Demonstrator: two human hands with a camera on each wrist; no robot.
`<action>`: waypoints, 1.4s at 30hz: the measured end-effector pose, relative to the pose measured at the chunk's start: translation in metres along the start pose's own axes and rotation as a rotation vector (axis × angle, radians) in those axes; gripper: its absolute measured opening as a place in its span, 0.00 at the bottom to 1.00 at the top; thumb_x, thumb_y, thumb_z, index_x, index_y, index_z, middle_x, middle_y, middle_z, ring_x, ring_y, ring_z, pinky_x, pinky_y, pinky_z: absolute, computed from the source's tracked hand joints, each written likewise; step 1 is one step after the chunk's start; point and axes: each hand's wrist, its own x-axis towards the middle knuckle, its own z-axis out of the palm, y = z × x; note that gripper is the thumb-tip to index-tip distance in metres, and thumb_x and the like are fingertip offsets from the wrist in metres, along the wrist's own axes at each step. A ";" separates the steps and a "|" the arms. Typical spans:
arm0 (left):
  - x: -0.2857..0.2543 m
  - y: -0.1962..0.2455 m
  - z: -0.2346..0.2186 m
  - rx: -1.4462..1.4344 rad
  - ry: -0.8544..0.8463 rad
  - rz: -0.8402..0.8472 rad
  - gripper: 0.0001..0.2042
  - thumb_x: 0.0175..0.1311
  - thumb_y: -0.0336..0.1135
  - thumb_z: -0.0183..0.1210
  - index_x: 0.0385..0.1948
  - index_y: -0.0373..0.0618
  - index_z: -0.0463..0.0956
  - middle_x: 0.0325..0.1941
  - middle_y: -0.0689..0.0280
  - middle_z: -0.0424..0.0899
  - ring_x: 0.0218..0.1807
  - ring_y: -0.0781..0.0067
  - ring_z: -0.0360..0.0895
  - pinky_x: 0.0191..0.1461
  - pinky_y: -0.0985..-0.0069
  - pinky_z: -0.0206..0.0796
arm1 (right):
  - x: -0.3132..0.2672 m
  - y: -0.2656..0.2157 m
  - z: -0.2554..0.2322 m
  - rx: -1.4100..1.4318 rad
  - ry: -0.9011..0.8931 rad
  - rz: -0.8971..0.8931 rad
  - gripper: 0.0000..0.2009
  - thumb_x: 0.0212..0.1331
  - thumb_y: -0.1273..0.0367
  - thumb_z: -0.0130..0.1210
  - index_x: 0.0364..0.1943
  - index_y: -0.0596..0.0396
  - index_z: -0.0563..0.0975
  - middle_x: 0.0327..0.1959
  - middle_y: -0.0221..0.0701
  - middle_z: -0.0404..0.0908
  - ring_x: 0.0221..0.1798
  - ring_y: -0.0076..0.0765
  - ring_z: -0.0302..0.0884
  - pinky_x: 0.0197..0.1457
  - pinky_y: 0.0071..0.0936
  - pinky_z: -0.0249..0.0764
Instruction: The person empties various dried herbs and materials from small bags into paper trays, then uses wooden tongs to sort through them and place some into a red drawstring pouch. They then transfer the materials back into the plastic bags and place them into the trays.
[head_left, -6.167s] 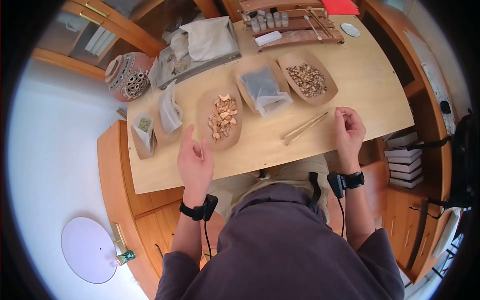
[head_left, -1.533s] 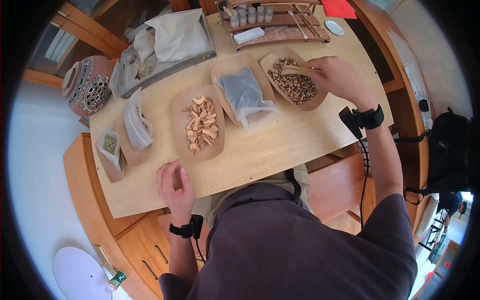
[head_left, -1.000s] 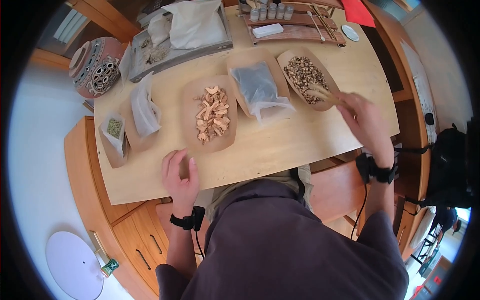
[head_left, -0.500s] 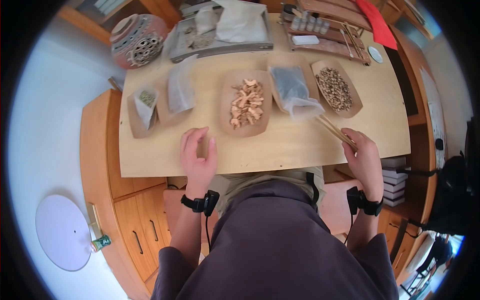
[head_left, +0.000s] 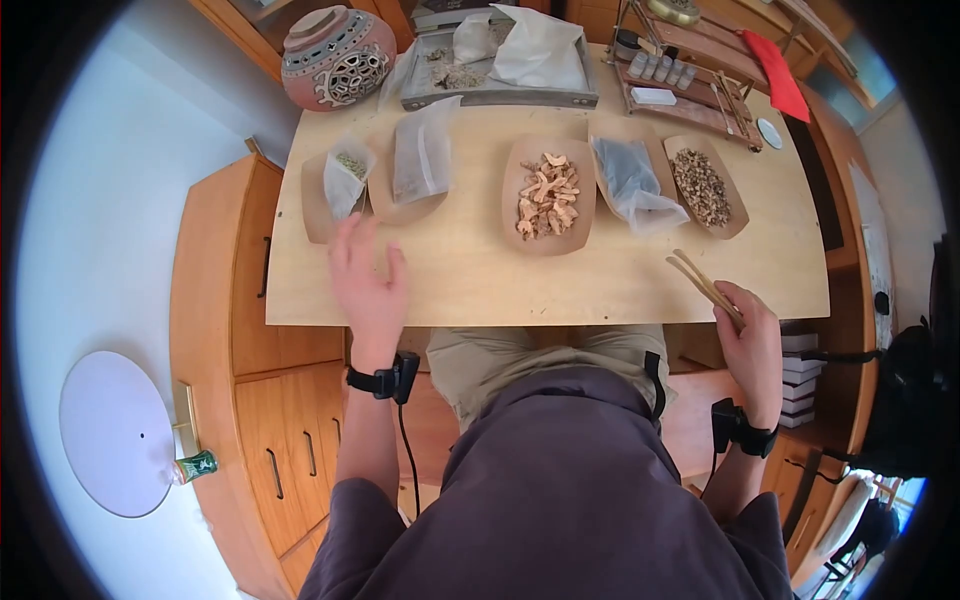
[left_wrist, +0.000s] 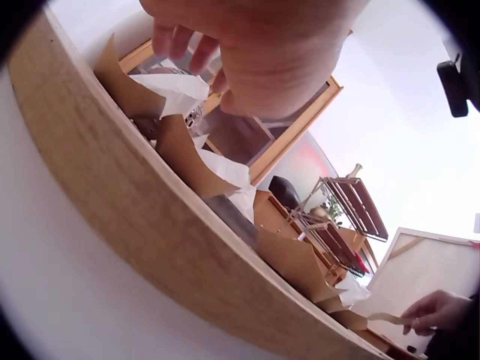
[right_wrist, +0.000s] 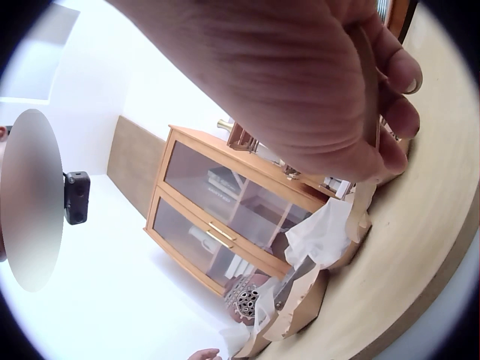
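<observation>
In the head view my right hand (head_left: 752, 335) holds a pair of wooden tweezers (head_left: 703, 283) between thumb and fingers, above the table's front right. The tweezers' tips stand apart, pointing toward the trays. My left hand (head_left: 368, 285), slightly blurred, is open with fingers spread, reaching to the front of the leftmost paper tray (head_left: 316, 212). A small bag (head_left: 345, 190) of green dried herb lies in that tray. Beside it, another tray (head_left: 405, 208) carries a translucent pouch (head_left: 424, 150). Pale dried slices (head_left: 548, 195) fill the middle tray (head_left: 580, 232).
Right of the middle, one tray holds a dark-filled bag (head_left: 628, 175) and another small brown pieces (head_left: 702, 188). Behind stand a patterned pot (head_left: 338, 60), a grey tray (head_left: 500, 98) with white bags, and a wooden rack (head_left: 690, 110) with small jars.
My right hand took the tweezers off the table, dipped them into the brown pieces, then drew them back toward the front edge. My left hand has moved forward to the leftmost tray.
</observation>
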 end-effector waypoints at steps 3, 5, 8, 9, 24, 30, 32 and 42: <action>-0.006 0.003 0.010 -0.017 -0.055 0.058 0.17 0.65 0.29 0.65 0.56 0.43 0.81 0.67 0.51 0.75 0.71 0.42 0.69 0.73 0.51 0.64 | -0.005 -0.014 -0.003 0.014 0.001 -0.001 0.14 0.65 0.76 0.60 0.54 0.60 0.82 0.48 0.49 0.87 0.49 0.58 0.85 0.53 0.41 0.80; -0.008 0.004 0.013 -0.023 -0.065 0.051 0.17 0.64 0.28 0.66 0.55 0.43 0.82 0.67 0.51 0.74 0.72 0.42 0.68 0.74 0.51 0.63 | -0.010 -0.023 -0.006 0.014 0.029 -0.009 0.14 0.66 0.76 0.60 0.54 0.60 0.82 0.47 0.48 0.87 0.48 0.58 0.85 0.52 0.40 0.80; -0.007 0.011 0.008 -0.049 0.025 0.073 0.17 0.63 0.27 0.66 0.54 0.43 0.82 0.65 0.52 0.75 0.69 0.44 0.70 0.72 0.53 0.65 | -0.013 -0.025 -0.004 0.015 0.082 -0.039 0.14 0.66 0.75 0.61 0.55 0.60 0.82 0.47 0.48 0.86 0.46 0.58 0.85 0.50 0.40 0.80; -0.008 0.017 0.006 -0.094 0.006 0.047 0.16 0.64 0.27 0.66 0.54 0.43 0.82 0.64 0.52 0.75 0.67 0.46 0.71 0.70 0.54 0.66 | -0.012 -0.028 -0.002 0.021 0.094 -0.041 0.15 0.66 0.75 0.61 0.56 0.59 0.82 0.47 0.48 0.86 0.46 0.58 0.85 0.50 0.40 0.80; -0.037 0.106 0.013 -0.462 -0.269 0.084 0.10 0.62 0.21 0.65 0.45 0.39 0.84 0.53 0.56 0.80 0.50 0.57 0.80 0.54 0.66 0.75 | 0.018 -0.034 0.054 0.318 0.176 -0.005 0.15 0.73 0.73 0.57 0.61 0.59 0.75 0.34 0.44 0.81 0.28 0.40 0.77 0.36 0.33 0.75; -0.034 0.134 0.026 -0.496 -0.320 0.133 0.10 0.62 0.22 0.66 0.45 0.40 0.84 0.52 0.55 0.80 0.46 0.57 0.82 0.50 0.67 0.77 | 0.013 -0.007 0.078 0.316 0.093 0.064 0.15 0.73 0.71 0.56 0.61 0.57 0.76 0.34 0.46 0.83 0.31 0.50 0.82 0.39 0.37 0.77; -0.032 0.146 0.028 -0.505 -0.332 0.147 0.10 0.62 0.22 0.66 0.44 0.40 0.84 0.51 0.56 0.81 0.44 0.58 0.82 0.49 0.67 0.78 | 0.015 0.002 0.087 0.186 0.049 0.017 0.15 0.74 0.70 0.56 0.61 0.56 0.76 0.35 0.47 0.84 0.34 0.56 0.84 0.40 0.41 0.78; -0.015 0.135 0.017 -0.271 -0.318 0.128 0.11 0.63 0.24 0.65 0.47 0.42 0.84 0.53 0.55 0.80 0.47 0.56 0.82 0.50 0.65 0.76 | 0.011 0.017 0.092 0.417 0.071 0.098 0.15 0.74 0.68 0.57 0.60 0.55 0.79 0.35 0.48 0.85 0.35 0.52 0.85 0.40 0.38 0.78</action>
